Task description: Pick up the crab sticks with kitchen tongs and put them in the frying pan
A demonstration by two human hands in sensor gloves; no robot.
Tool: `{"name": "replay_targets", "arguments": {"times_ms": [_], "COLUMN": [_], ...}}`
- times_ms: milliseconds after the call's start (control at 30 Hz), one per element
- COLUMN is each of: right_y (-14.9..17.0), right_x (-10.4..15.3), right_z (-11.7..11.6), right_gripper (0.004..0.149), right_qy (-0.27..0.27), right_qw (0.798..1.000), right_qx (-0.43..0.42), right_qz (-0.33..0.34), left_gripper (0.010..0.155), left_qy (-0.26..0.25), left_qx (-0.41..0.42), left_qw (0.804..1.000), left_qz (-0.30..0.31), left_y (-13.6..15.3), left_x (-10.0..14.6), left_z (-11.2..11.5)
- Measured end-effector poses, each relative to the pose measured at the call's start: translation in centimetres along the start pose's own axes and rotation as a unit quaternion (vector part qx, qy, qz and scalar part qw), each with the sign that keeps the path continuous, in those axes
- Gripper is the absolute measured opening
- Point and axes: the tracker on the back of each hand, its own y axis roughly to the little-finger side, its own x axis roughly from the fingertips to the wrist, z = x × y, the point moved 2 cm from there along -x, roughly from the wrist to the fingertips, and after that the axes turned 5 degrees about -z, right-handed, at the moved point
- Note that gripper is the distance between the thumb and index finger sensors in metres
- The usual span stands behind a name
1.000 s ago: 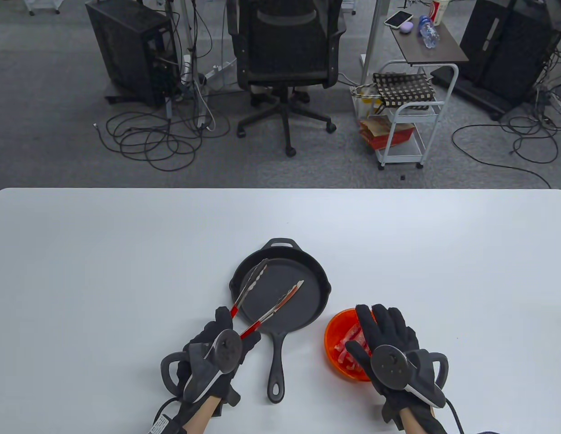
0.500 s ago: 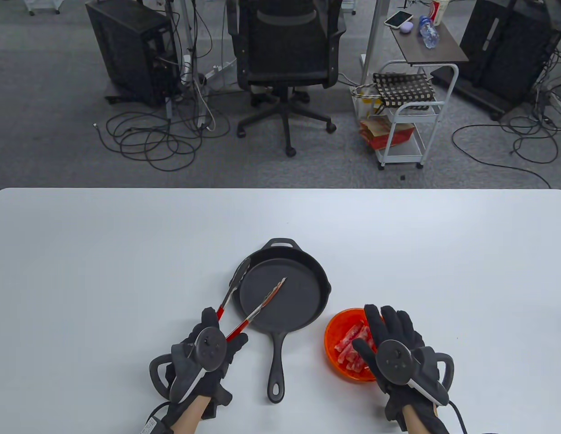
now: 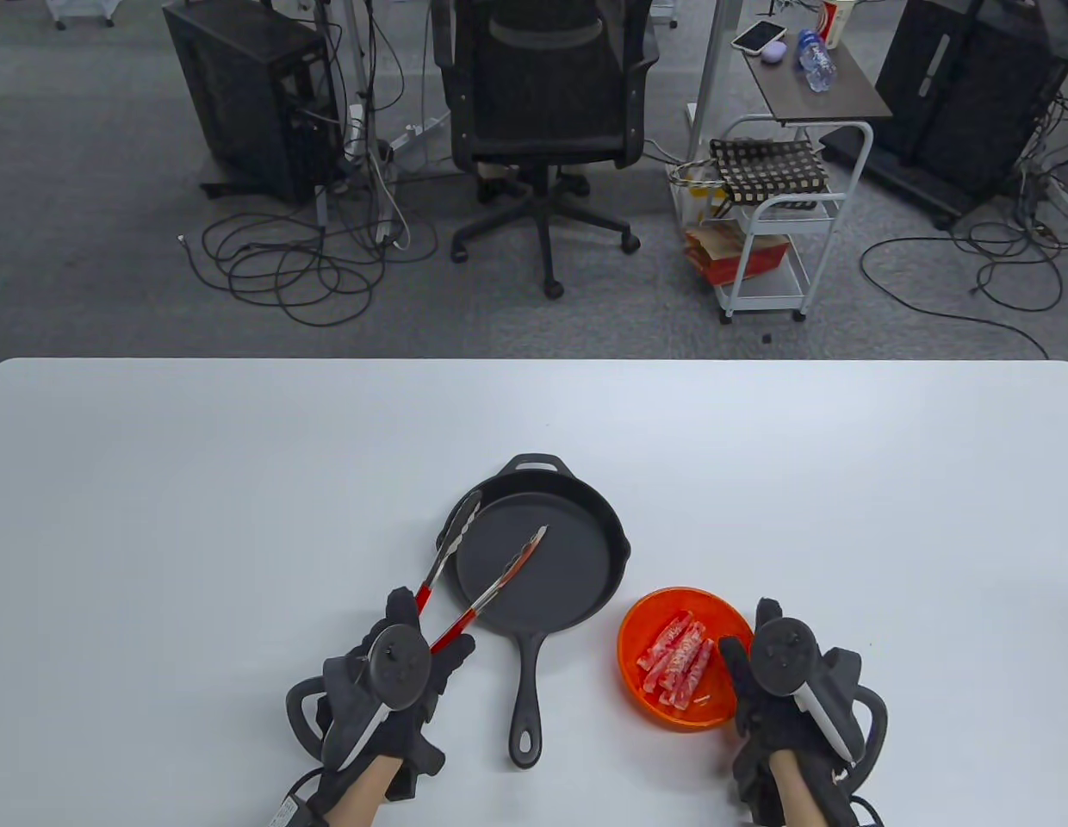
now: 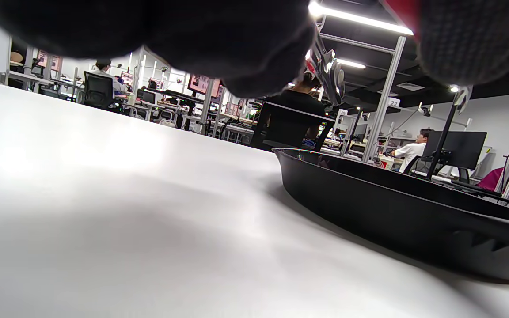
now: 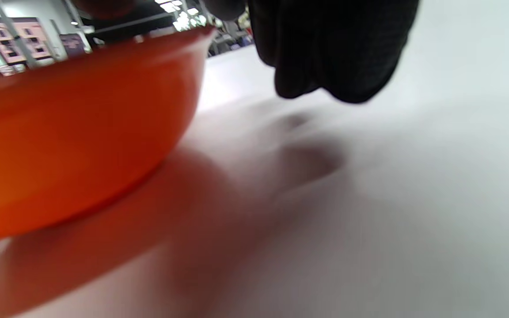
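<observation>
My left hand [image 3: 426,633] grips the red handles of metal kitchen tongs [image 3: 491,587], whose two arms are spread apart. Their tips hover over the left part of the black frying pan [image 3: 568,577], which has nothing in it. In the left wrist view the glove [image 4: 192,35] fills the top, one tong tip [image 4: 332,77] shows above the pan's wall [image 4: 391,207]. Several red-and-white crab sticks [image 3: 676,659] lie in an orange bowl [image 3: 719,616] right of the pan handle. My right hand [image 3: 754,642] sits at the bowl's right rim, thumb over the edge; one finger [image 5: 334,53] hangs beside the bowl [image 5: 60,132].
The pan's long handle [image 3: 524,698] points toward me between the two hands. The white table [image 3: 241,517] stretches wide to the left, right and far side. Beyond its far edge stand an office chair [image 3: 543,103] and a white cart [image 3: 775,233].
My right hand has drawn back from over the bowl to its right rim, uncovering the crab sticks. My left hand and the tongs shifted slightly left, then held still.
</observation>
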Motion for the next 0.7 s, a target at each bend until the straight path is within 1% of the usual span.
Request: {"name": "replay_targets", "arguments": {"times_ms": [233,367,533,700], "right_y": [0.8,0.9,0.9,1.1], "right_x": [-0.5,-0.6,-0.8,-0.6], "right_z": [-0.7,-1.3,-1.4,-1.2], "right_gripper": [0.075,0.067,0.055,0.053], "right_qy": [-0.056,-0.079,-0.09,-0.105], "right_qw": [0.996,0.992,0.99,0.978], "right_qx": [-0.058,-0.071,-0.094,-0.175], "right_qz": [-0.041,-0.063,-0.057,-0.045], "left_gripper": [0.096,0.098,0.097,0.097], "left_qy": [0.004,0.005,0.001,0.005], "left_qx": [0.007,0.007,0.009,0.011], "left_qw": [1.0,1.0,1.0,1.0], "left_qz": [0.002,0.005,0.01,0.013], "left_y": [0.0,0.0,-0.2,-0.3], "left_x": [0.0,0.0,0.1,0.1], "left_z": [0.1,0.1,0.1,0.2]}}
